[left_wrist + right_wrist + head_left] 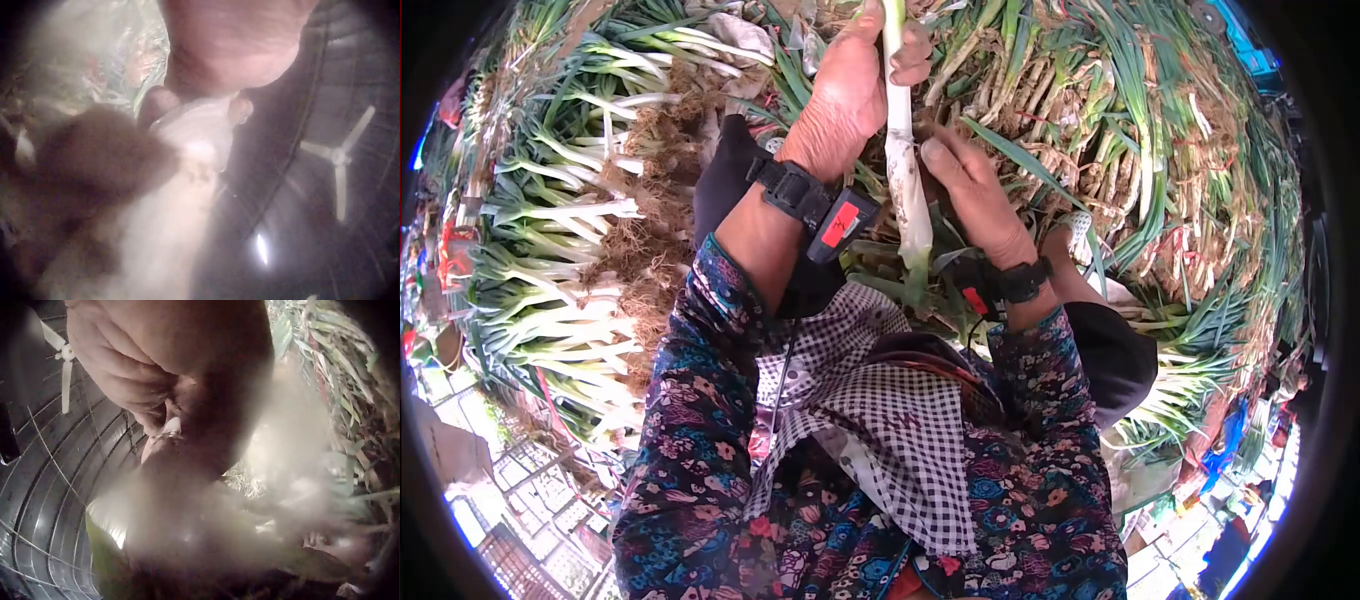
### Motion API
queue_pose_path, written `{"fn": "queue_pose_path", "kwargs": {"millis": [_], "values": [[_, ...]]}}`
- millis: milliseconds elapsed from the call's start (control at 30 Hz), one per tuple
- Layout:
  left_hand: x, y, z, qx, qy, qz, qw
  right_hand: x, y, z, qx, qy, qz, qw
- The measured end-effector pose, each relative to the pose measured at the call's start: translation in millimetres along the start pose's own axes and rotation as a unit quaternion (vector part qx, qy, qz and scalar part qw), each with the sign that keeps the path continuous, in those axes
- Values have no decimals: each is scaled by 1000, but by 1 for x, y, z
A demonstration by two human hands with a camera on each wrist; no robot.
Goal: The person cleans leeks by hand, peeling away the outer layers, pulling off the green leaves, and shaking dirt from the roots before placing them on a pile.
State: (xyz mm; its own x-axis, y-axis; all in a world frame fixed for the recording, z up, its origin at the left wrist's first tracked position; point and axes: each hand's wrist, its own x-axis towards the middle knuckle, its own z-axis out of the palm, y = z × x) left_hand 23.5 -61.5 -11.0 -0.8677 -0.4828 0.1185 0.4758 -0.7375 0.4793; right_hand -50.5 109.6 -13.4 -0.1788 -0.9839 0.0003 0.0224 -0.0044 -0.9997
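In the head view my left hand [855,85] grips a leek [898,105] by its white shaft at the top, the fingers wrapped round it. The shaft hangs almost upright, clean white above and soil-stained lower down, ending in green near the lap. My right hand [978,195] is just right of the stained part, its thumb tip close beside the shaft and its fingers in shadow. Pale, loose skin [197,134] shows on the shaft in the left wrist view. I cannot tell whether the right fingers pinch it; the right wrist view is blurred there.
Rows of leeks [565,310] with brown roots [655,240] lie along the left. A large heap of soil-covered leeks [1140,150] spreads on the right. A checked cloth [890,420] covers the lap. A ceiling fan [338,156] shows overhead in the wrist views.
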Motion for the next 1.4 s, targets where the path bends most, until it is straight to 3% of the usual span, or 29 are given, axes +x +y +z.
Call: {"fn": "queue_pose_path", "kwargs": {"millis": [67, 100, 200, 267, 300, 333, 433, 467, 500, 533, 600, 667, 700, 767, 800, 833, 867, 900, 933, 967, 1000, 1067, 1133, 1200, 1233, 1333, 1367, 1400], "values": [[-3, -2, 1, -139, 13, 12, 990, -2, 8, 7, -15, 6, -25, 1000], [-3, -3, 1, -189, 18, 5, 982, -2, 13, 16, 56, 40, -18, 997], [-4, -5, 3, -224, -47, 44, 973, -3, 11, 10, 141, -34, 20, 989], [-6, -4, 6, -210, -39, 62, 975, -9, 15, 7, 123, -5, 35, 992], [-6, -3, 6, -188, -51, 61, 979, -15, 17, 3, -27, 30, -60, 997], [-7, -2, 6, -165, -60, 58, 983, -23, 20, 0, -175, 64, -150, 971], [-6, 23, 3, -257, -41, 57, 964, -86, 32, -6, -186, 91, 55, 977], [-5, 32, -4, -253, 0, 100, 962, -109, 49, -15, -246, 15, 24, 969], [-3, 39, -3, -204, -2, 131, 970, -129, 49, -16, -232, 1, 135, 963], [-2, 44, 1, -155, -4, 160, 975, -152, 68, -27, -230, 0, 136, 964], [0, 43, 8, -130, 0, 170, 977, -175, 105, -43, -449, -103, 158, 873], [-1, 35, 9, -111, 10, 178, 978, -173, 107, -57, -539, -92, 138, 826], [2, 32, 6, -92, 33, 177, 979, -152, 91, -53, -499, -34, 72, 863], [5, 27, 1, -72, 55, 177, 980, -105, 33, -34, -332, 74, 40, 940], [5, 25, -1, -23, 10, 172, 985, -89, 12, -24, -332, 74, 39, 940], [6, 25, -5, 27, -37, 168, 985, -75, -6, -14, -254, 97, 41, 961], [8, 15, -2, 137, 170, 185, 958, -59, -14, -8, -176, 120, 39, 976], [9, 9, -14, 88, 50, 144, 984, -41, -9, -6, -283, 135, -88, 946], [11, 1, -11, 88, 45, 137, 986, -26, -3, -4, -382, 148, -211, 887], [13, -7, -8, 89, 41, 129, 987, -14, 0, 3, -349, 152, -172, 909], [10, -24, 11, 136, 152, 160, 966, -5, 0, 12, -269, 165, -121, 941], [8, -37, 20, 132, 184, 158, 961, 0, 31, 16, -282, 182, -55, 940], [4, -29, 13, 136, 153, 108, 973, -35, 56, 32, -344, 212, -129, 906], [-3, -40, 11, 156, 160, 46, 974, -75, 72, 25, -321, 102, 42, 941], [-1, -39, 14, 194, 177, 44, 964, -100, 89, 14, -365, 10, 44, 930], [15, -23, 0, 141, 129, 97, 977, -174, 135, -23, -509, -200, 87, 833], [13, -23, 0, 133, 134, 84, 978, -176, 144, -37, -510, -203, 85, 832], [9, -28, 0, 132, 136, 84, 978, -178, 150, -47, -491, -142, 65, 857]]}}
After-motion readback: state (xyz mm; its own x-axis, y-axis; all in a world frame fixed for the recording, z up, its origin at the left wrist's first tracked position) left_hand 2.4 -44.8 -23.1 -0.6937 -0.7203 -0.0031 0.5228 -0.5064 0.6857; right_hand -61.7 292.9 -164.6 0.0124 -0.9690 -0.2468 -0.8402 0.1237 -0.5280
